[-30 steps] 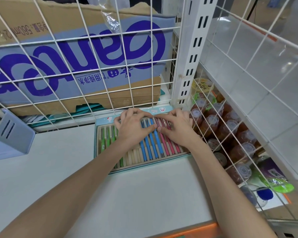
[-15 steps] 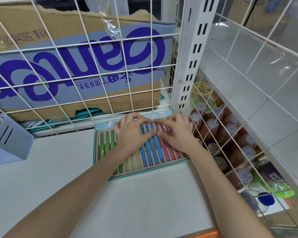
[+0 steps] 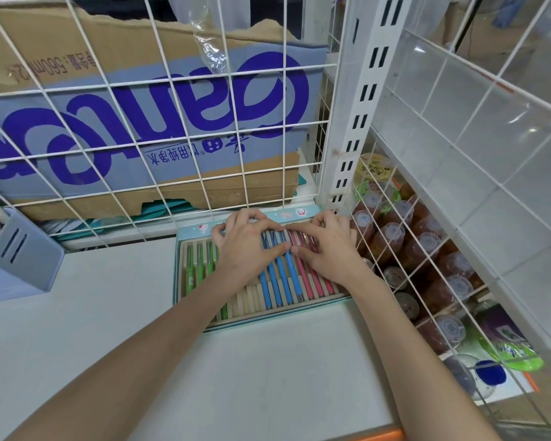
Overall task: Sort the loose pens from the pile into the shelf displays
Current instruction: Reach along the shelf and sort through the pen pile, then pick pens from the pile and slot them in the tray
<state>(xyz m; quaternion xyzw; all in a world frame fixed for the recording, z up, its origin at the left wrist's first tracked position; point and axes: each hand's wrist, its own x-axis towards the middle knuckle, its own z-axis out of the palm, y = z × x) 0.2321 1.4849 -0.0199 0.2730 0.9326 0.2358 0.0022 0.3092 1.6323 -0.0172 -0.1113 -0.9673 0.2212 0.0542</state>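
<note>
pens, slim plastic barrels in green [image 3: 200, 265], blue [image 3: 277, 281] and pink [image 3: 312, 281], lying side by side in the ribbed slots of a flat pale-blue cardboard display tray [image 3: 191, 232] that sits on the white shelf board [image 3: 268, 377] against the white wire grid back [image 3: 159, 128].

hands: left hand [image 3: 248, 249] and right hand [image 3: 326, 249] both laid over the far end of the tray, fingers bent and fingertips down on the pen caps, thumbs nearly meeting over the blue group. whether either hand actually pinches a pen or only presses on the row cannot be told.

risks, as judged: pressing or raking across the round barrels could roll a pen out of its groove into a neighbour's slot and mix the colour groups; a push toward the back could slide the light tray against the grid; a flicked pen could slip through the side grid among the capped brown drink bottles [image 3: 427, 249] to the right.

not resolved: the caps under both palms; the slots covered by the left forearm, so the count of green pens and of vacant cream slots is uncertain; the loose pile named in the task is not in view; grey-blue slotted plastic holder [image 3: 19, 256] at left is cut by the frame edge, contents unreadable.
</note>
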